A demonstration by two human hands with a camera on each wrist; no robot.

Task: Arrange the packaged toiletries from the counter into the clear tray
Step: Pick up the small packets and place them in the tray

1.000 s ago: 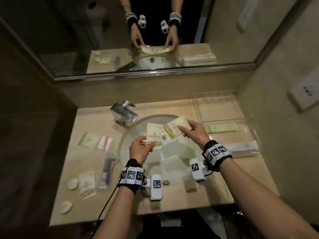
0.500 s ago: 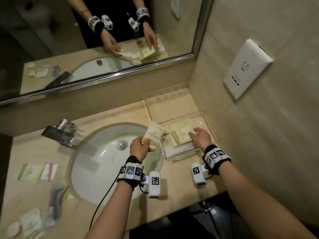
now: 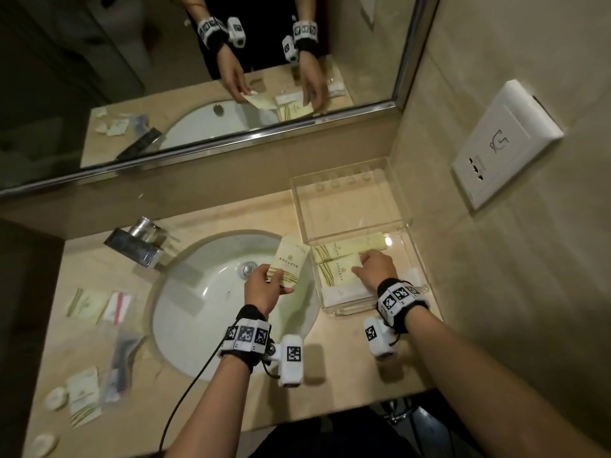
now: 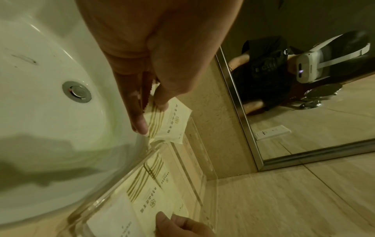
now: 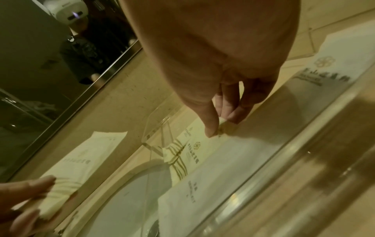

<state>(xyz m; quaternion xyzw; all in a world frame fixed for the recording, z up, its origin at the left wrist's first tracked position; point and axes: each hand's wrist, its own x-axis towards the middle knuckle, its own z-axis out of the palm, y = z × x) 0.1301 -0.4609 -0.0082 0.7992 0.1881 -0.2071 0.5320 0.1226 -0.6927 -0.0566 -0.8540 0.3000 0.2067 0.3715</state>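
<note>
The clear tray (image 3: 401, 223) stands on the counter right of the sink. My right hand (image 3: 358, 264) reaches into its near half and pinches the edge of a cream packet with gold stripes (image 3: 334, 271) lying flat there; the right wrist view shows the thumb and fingers (image 5: 233, 117) on that edge. A long pale packet (image 3: 367, 242) and a white packet (image 3: 344, 294) also lie in the tray. My left hand (image 3: 276, 280) holds a second cream striped packet (image 3: 292, 257) over the sink's right rim, just left of the tray wall, pinched between thumb and fingers (image 4: 140, 125).
A white sink (image 3: 205, 309) with a chrome faucet (image 3: 139, 241) fills the counter's middle. Several more packets (image 3: 87, 302), a plastic bag (image 3: 120, 358) and small round items (image 3: 56, 396) lie on the left counter. A mirror is behind, and a wall socket (image 3: 502, 143) at right.
My right hand carried its striped packet from above the sink into the tray and laid it down. My left hand followed with its packet to the tray's left side. The view swung right.
</note>
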